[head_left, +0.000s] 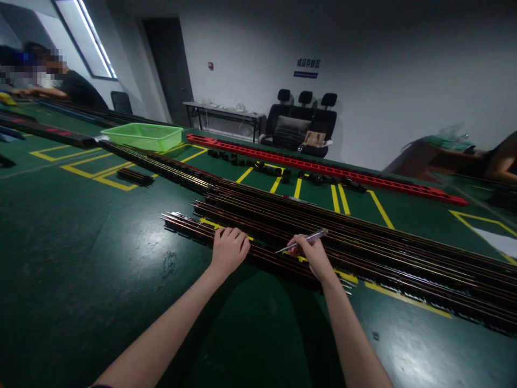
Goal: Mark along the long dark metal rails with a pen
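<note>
My left hand (230, 248) lies over the nearest bundle of long thin dark rods (189, 225), its fingers curled round the bundle's middle. To the right, my right hand (309, 253) is closed on a screwdriver (316, 236) with a clear handle. The screwdriver's thin tip points left and down, close above the same rods. Just beyond both hands, more long dark rods (363, 245) lie side by side and run from the back left to the right edge. Whether the tip touches a rod is too small to tell.
A green basket (141, 137) sits at the back left. A long red slotted rail (323, 168) crosses behind several small black parts (283, 173). A short dark bundle (135, 176) lies at left. One person (81, 89) is at far left; another person's arm (503, 161) shows at right.
</note>
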Available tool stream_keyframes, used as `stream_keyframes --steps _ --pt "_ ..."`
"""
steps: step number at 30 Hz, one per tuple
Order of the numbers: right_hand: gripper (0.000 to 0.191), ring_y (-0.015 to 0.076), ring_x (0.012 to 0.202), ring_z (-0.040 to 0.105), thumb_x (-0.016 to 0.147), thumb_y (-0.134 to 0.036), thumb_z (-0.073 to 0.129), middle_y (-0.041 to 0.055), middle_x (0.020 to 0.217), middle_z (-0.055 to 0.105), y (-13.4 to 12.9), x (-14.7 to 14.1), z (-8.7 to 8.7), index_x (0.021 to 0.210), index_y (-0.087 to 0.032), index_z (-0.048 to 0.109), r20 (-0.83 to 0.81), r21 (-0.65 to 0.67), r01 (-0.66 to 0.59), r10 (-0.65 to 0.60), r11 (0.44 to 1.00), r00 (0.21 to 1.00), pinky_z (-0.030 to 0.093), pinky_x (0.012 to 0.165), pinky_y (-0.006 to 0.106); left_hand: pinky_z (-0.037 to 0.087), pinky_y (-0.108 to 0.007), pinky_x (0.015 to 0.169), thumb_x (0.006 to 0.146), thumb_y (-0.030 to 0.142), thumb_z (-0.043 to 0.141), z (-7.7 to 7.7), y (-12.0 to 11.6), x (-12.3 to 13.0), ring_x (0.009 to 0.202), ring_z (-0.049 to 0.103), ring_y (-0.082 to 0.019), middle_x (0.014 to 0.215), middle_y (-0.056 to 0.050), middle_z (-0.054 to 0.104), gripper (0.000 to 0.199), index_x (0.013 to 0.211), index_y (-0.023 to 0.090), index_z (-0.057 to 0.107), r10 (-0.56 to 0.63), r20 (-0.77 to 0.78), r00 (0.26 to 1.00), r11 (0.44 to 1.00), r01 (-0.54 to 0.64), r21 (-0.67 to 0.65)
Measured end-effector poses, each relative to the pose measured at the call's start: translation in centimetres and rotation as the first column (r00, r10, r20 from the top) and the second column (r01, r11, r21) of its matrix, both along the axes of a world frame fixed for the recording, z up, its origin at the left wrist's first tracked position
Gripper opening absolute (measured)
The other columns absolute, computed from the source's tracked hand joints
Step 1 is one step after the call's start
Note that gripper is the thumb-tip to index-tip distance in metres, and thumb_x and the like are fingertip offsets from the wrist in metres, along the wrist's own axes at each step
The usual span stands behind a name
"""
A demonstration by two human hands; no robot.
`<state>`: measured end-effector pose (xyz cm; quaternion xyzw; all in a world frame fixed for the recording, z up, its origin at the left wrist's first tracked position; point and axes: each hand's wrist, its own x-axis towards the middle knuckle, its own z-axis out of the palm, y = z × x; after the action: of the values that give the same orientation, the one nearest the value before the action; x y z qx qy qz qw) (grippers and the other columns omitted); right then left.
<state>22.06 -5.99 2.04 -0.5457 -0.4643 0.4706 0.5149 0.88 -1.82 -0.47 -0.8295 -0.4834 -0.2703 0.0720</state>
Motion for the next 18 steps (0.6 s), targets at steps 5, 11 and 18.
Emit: stream_keyframes --steps 5,11,18 --pt "0.027 0.0078 0.047 0.051 0.071 -0.035 0.053 0.0016 0.052 0.057 -0.05 0.11 -0.08 0.06 -0.012 0.06 0.015 0.0 0.003 -0.003 1.0 1.0 0.041 0.048 0.019 0.03 -0.039 0.083 0.084 0.027 0.035 -0.04 0.04 -0.02 0.084 0.051 -0.019 0.085 -0.004 0.062 0.028 0.078 0.018 0.062 -0.001 0.01 1.0 1.0 0.001 -0.005" --pt "0.027 0.0079 0.047 0.051 0.07 -0.035 0.053 0.0019 0.052 0.057 -0.06 0.02 0.06 0.059 -0.011 0.06 0.009 0.0 0.004 -0.004 1.0 1.0 0.041 0.048 0.018 0.03 -0.039 0.083 0.084 0.027 0.035 -0.12 0.04 -0.07 0.084 0.051 -0.019 0.086 -0.004 0.062 0.028 0.079 0.018 0.061 0.0 0.015 1.0 1.0 0.001 -0.006" --pt "0.027 0.0079 0.046 0.051 0.069 -0.036 0.054 0.0021 0.051 0.057 0.02 -0.04 0.01 0.059 -0.011 0.059 0.005 -0.005 0.006 -0.006 1.0 1.0 0.041 0.047 0.018 0.029 -0.039 0.083 0.085 0.027 0.035 -0.14 0.06 0.02 0.084 0.051 -0.019 0.086 -0.003 0.062 0.028 0.079 0.018 0.061 0.004 0.016 1.0 1.0 -0.003 -0.01"
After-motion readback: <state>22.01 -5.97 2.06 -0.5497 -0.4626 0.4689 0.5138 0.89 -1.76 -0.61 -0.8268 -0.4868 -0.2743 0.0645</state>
